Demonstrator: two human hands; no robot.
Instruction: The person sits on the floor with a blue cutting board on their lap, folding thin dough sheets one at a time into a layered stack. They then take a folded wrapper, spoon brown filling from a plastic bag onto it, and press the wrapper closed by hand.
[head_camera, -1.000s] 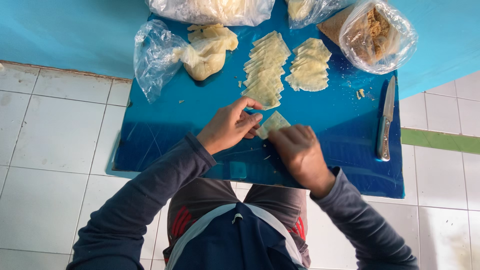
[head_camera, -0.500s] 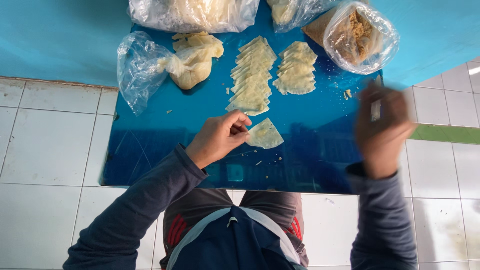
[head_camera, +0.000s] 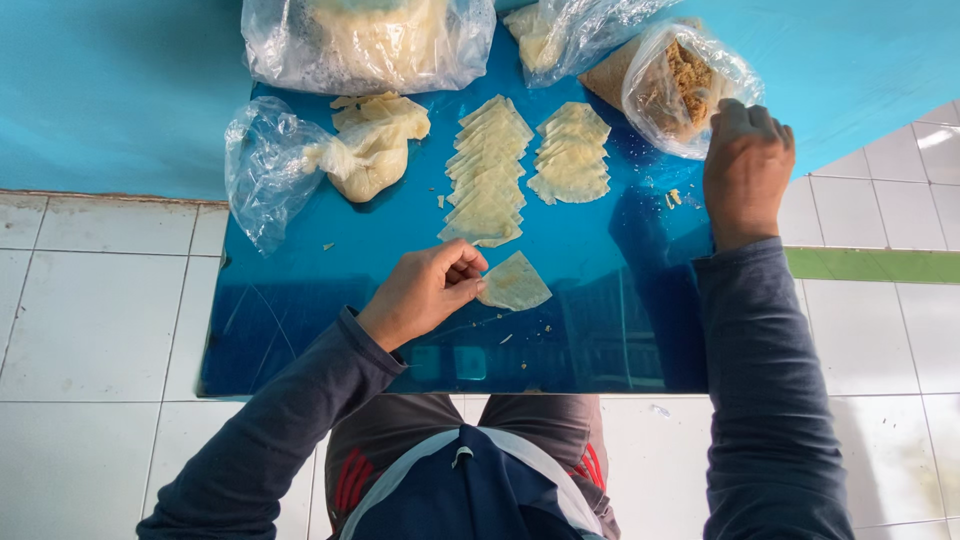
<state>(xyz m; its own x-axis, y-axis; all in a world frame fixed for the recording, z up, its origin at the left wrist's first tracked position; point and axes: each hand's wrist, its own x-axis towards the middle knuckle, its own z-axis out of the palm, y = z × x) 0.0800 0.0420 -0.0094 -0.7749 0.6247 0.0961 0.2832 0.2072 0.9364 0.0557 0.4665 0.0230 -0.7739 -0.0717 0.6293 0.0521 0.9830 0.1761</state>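
Observation:
My left hand pinches the left edge of a flat, pale, triangular dough wrapper that lies on the blue board. My right hand rests at the board's far right, knuckles up and fingers curled against the rim of a clear bag of brown crumbly filling. Whatever is under that hand is hidden. Two rows of overlapping dough wrappers lie beyond the single one.
A lump of dough in an open clear bag sits at the board's left. Two larger bags of dough lie at the far edge. Crumbs dot the board. White floor tiles surround it.
My right hand left the wrapper, rose to the right, and now sits at the filling bag. The knife seen on the board's right a second ago is out of sight. My left hand stays put.

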